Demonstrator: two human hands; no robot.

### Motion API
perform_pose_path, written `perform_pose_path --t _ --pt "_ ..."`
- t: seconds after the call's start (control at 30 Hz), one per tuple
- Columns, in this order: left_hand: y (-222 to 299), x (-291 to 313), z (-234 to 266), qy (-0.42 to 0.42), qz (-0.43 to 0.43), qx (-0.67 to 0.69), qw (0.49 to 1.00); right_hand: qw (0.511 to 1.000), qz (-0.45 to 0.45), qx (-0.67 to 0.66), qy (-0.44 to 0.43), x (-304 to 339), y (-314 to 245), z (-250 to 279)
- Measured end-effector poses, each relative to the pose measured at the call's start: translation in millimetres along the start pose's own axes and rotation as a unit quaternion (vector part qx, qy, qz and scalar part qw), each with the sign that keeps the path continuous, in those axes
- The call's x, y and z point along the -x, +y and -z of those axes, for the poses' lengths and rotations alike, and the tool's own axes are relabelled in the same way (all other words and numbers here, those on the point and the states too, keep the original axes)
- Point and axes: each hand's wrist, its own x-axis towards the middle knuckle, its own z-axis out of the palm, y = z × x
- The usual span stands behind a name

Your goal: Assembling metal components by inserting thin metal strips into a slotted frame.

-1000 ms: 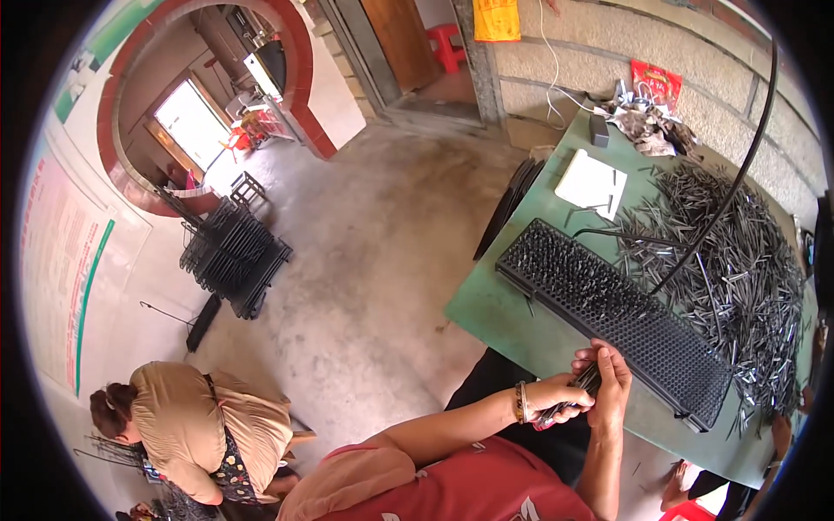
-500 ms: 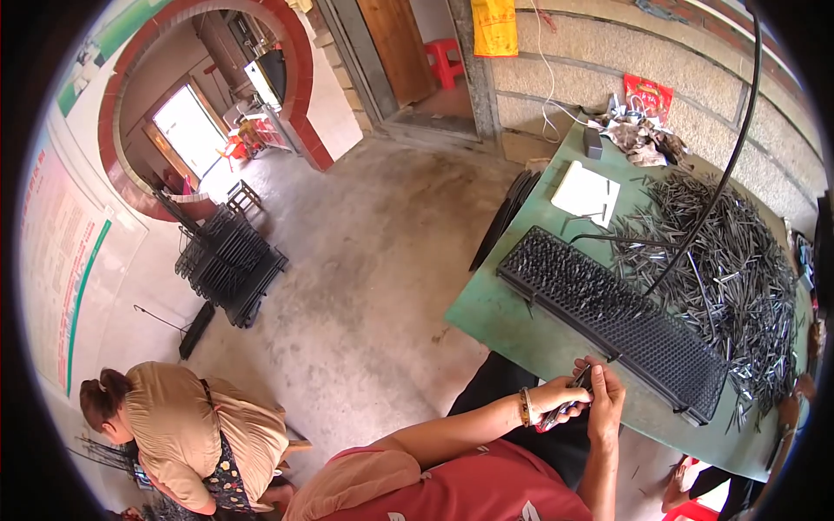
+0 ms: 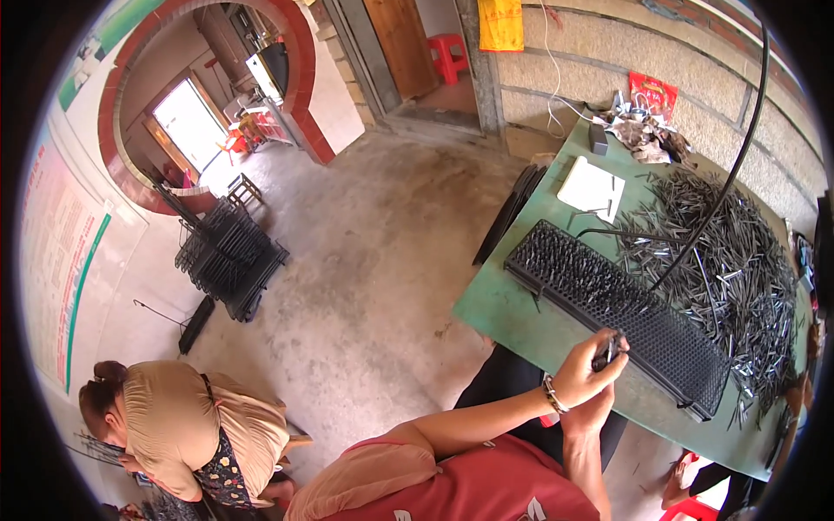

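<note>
My left hand (image 3: 589, 369), with a bracelet at its wrist, is closed around a small bunch of dark metal pins (image 3: 611, 349) whose ends show at the fingertips. It is held over the near edge of the black perforated rack (image 3: 669, 347). My right hand (image 3: 587, 415) is just below and behind the left one, close to its wrist, with its fingers mostly hidden. Pins stand upright in the far left part of the rack, and open holes show toward its near right end. A large heap of loose dark pins (image 3: 730, 260) lies beyond the rack.
The green table (image 3: 495, 304) also carries a white pad (image 3: 591, 187), a dark block (image 3: 598, 139) and crumpled cloth. A thin black curved rod (image 3: 738, 165) arches over the heap. Stacked black racks (image 3: 230, 256) stand on the floor. Another person (image 3: 174, 425) bends at lower left.
My left hand has moved up and right toward the rack with the bunch of pins. My right hand has come down, from beside the left hand to under it.
</note>
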Motion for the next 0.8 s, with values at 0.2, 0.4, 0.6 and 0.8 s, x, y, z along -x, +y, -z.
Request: perform_pose_path --t 0.2,0.4,0.6,0.8 --pt "-14.5 11.9 -10.6 -0.019 0.026 -0.023 0.999 0.999 0.024 -0.033 0.0 -23.9 -6.5 47.9" --pt "-12.1 18.5 -11.7 -0.003 -0.03 -0.053 0.998 0.999 -0.007 -0.038 -0.03 -22.7 -12.2 51.2" --pt "-27.5 24.1 -24.3 -0.008 -0.013 -0.033 0.999 0.999 -0.008 -0.04 -0.034 -14.0 -19.2 55.1" --pt "-24.7 8.0 -13.4 0.005 -0.044 -0.004 0.999 0.994 0.025 0.02 0.103 -24.0 -14.9 21.2"
